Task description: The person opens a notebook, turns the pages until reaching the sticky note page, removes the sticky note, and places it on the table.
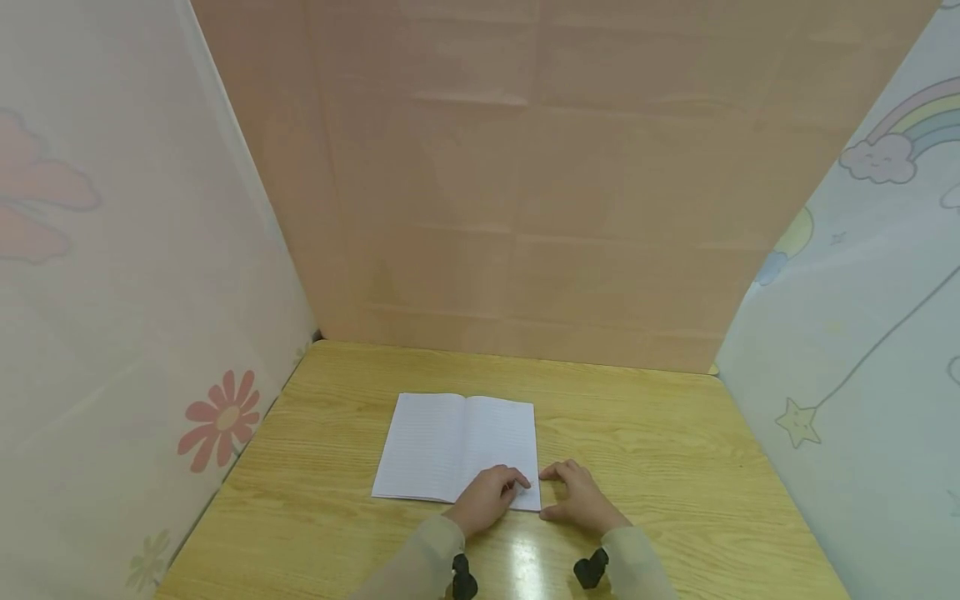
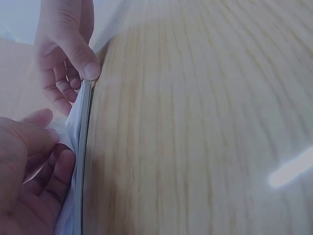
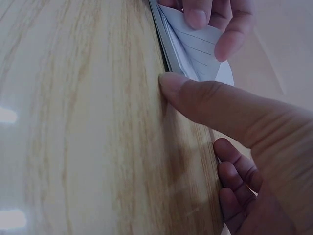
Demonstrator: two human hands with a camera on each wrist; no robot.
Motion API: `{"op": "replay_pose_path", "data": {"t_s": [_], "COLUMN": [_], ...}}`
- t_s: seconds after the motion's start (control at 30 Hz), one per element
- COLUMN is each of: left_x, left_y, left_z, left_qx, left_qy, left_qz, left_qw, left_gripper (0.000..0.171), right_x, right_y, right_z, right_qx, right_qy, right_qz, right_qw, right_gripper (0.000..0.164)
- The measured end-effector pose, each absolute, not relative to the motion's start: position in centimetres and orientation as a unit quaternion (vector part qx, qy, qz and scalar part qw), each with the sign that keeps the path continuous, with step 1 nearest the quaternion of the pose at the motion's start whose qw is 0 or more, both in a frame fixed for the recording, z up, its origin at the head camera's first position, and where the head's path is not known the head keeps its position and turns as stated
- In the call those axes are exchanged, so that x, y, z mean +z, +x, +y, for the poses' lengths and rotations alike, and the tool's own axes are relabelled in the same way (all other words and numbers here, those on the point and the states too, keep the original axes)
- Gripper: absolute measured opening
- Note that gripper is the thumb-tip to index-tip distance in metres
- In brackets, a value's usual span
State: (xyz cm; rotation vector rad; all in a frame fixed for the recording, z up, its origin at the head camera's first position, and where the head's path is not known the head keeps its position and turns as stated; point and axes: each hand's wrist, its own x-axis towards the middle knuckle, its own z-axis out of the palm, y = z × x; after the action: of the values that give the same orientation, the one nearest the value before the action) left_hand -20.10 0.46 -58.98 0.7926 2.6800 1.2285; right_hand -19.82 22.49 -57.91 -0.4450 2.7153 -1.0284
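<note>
An open lined notebook point(image 1: 427, 446) lies flat on the table, both white pages facing up. My left hand point(image 1: 487, 497) is over the lower right part of the right-hand page. Its thumb and finger pinch the page point(image 3: 195, 41), which curves up off the sheets beneath in the right wrist view. At the lower right corner, my right hand point(image 1: 581, 498) rests on the table with its thumb tip against the notebook's edge. The other fingers of that hand are bent loosely along the right side, with no object gripped between them and the thumb.
The wooden table point(image 1: 645, 433) reaches back to a creased tan sheet point(image 1: 510, 208). Pale patterned panels stand on both sides, the left one point(image 1: 135, 333) with flowers and the right one point(image 1: 862, 333) with a rainbow and a star. Each wrist wears a black mount.
</note>
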Motion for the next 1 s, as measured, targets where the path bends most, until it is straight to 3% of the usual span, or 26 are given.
{"op": "replay_pose_path", "data": {"t_s": [0.7, 1.0], "left_x": [-56.6, -53.7], "left_y": [-20.6, -20.1], "left_z": [-2.0, -4.0], "left_qx": [0.515, 0.539], "left_qy": [0.176, 0.153], "left_qz": [0.838, 0.828], "left_qw": [0.031, -0.037], "left_gripper": [0.020, 0.021], "right_x": [-58.1, -58.4], "right_y": [-20.0, -20.1], "right_z": [22.4, 22.7], "right_qx": [-0.349, -0.354], "right_qy": [-0.150, -0.148], "right_qz": [0.920, 0.917], "right_qw": [0.100, 0.104], "right_gripper": [0.055, 0.055]}}
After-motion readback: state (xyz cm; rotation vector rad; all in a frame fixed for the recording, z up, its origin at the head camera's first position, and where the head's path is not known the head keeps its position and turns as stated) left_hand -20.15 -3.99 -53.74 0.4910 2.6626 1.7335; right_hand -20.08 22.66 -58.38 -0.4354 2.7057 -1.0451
